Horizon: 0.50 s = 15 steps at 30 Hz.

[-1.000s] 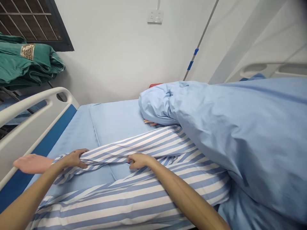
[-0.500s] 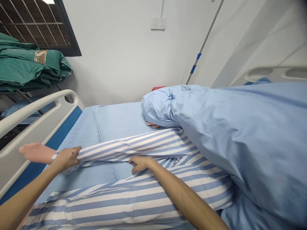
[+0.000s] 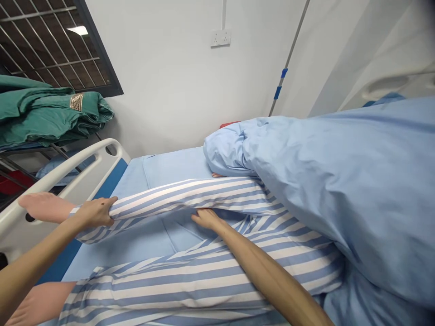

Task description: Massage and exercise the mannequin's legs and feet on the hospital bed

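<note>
The far leg of a figure lying in bed, clothed in a blue-and-white striped trouser leg point(image 3: 190, 192), is supported by two bare hands above a light blue sheet point(image 3: 136, 249). The cloth near the ankle is gripped by the left hand point(image 3: 98, 213), its fingers closed around the lower trouser leg just beside the bare far foot point(image 3: 45, 207). The right hand point(image 3: 205, 218) is placed at the underside of the same leg, around the knee; its fingertips are partly hidden by the cloth, and whether anything is grasped there cannot be told. The far foot is seen against the white footboard point(image 3: 84, 181), though whether the two touch cannot be told. The near trouser leg point(image 3: 176, 280) is stretched along the bed in the foreground, crossed in view by the right forearm, with the near foot point(image 3: 37, 303) partly cut off at the lower left. The upper part of the figure is covered by a rumpled blue cover point(image 3: 306, 167). Folded green cloth point(image 3: 50, 115) is piled beyond the footboard, beneath a barred window point(image 3: 57, 50), and a pole point(image 3: 291, 50) with blue fittings is seen against the wall.
</note>
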Available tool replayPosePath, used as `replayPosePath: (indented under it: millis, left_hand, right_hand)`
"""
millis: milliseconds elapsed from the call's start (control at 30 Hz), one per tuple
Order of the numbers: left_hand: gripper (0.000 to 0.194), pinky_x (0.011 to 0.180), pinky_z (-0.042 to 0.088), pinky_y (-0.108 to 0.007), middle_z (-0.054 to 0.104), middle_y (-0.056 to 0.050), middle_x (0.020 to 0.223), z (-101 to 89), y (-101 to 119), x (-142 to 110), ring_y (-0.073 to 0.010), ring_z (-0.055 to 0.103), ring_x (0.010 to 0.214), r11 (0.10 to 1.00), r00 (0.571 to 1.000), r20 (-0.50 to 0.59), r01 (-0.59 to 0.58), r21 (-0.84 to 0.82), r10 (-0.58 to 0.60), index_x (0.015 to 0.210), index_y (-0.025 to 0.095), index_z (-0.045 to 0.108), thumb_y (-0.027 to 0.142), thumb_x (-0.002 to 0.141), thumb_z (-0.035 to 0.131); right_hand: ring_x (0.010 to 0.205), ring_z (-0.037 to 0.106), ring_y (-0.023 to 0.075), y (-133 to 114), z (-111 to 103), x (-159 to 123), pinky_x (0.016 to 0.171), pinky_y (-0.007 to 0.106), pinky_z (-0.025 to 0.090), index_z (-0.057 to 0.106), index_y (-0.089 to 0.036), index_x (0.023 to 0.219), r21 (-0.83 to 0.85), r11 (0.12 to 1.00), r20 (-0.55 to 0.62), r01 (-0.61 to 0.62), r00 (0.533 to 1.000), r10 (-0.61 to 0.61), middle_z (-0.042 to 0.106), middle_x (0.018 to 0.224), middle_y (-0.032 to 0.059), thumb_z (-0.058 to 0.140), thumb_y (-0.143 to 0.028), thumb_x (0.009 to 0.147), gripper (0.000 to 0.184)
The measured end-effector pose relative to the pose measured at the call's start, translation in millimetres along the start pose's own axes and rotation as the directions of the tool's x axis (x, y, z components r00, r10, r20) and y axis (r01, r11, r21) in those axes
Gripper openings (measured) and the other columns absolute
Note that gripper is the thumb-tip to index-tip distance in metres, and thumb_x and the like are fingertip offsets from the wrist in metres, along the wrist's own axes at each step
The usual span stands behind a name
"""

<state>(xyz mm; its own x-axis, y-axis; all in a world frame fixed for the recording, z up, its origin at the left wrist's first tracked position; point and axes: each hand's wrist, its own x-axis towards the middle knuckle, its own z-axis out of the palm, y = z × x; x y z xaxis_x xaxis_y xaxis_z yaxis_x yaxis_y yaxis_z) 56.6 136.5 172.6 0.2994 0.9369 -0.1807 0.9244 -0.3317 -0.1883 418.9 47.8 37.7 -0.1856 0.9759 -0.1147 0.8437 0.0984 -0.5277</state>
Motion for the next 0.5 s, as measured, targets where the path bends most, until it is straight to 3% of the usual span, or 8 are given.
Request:
replayPosePath:
  millis: [133,300,400,500]
  left_hand:
    - [0.062,0.064,0.038,-0.028,0.062,-0.010,0.107,23.9,21.3,6.6,-0.0289,0.057,0.093,0.995,0.996,-0.006,0.084,-0.053,-0.084,0.118,0.023,0.048,0.036,0.058,0.057]
    - [0.045,0.062,0.040,-0.025,0.065,-0.001,0.086,63.7,68.5,19.0,-0.0227,0.060,0.081,0.939,0.993,-0.045,0.090,-0.331,-0.110,0.104,0.027,0.054,0.034,0.059,0.054]
    - [0.048,0.063,0.041,-0.025,0.064,0.000,0.085,71.7,107.2,26.1,-0.0210,0.059,0.081,0.881,0.988,-0.084,0.073,-0.467,-0.126,0.106,0.027,0.054,0.032,0.059,0.057]
    - [0.051,0.062,0.042,-0.025,0.064,0.000,0.084,72.1,147.2,30.9,-0.0201,0.060,0.080,0.811,0.985,-0.093,0.066,-0.581,-0.147,0.108,0.026,0.054,0.032,0.058,0.059]
  right_hand:
    - [0.105,0.056,0.0235,-3.5,-10.8,2.1,0.092,0.030,0.038,0.056,-0.011,0.111,-0.065,0.998,-0.238,0.007,0.971,-0.022,0.062,0.110,0.0150,0.039,-0.033,0.087,0.037]
    - [0.105,0.053,0.0258,0.3,-19.5,3.5,0.094,0.035,0.036,0.055,-0.012,0.111,-0.202,0.977,-0.438,-0.062,0.899,-0.034,0.061,0.107,0.0158,0.037,-0.027,0.087,0.033]
    - [0.102,0.052,0.0280,7.0,-25.1,4.4,0.092,0.038,0.038,0.053,-0.008,0.113,-0.212,0.972,-0.568,-0.099,0.822,-0.040,0.058,0.107,0.0182,0.039,-0.025,0.085,0.036]
    - [0.106,0.048,0.0301,14.5,-31.9,3.9,0.093,0.041,0.038,0.043,-0.004,0.125,-0.164,0.975,-0.700,-0.148,0.714,-0.010,0.052,0.116,0.0210,0.044,-0.023,0.080,0.049]
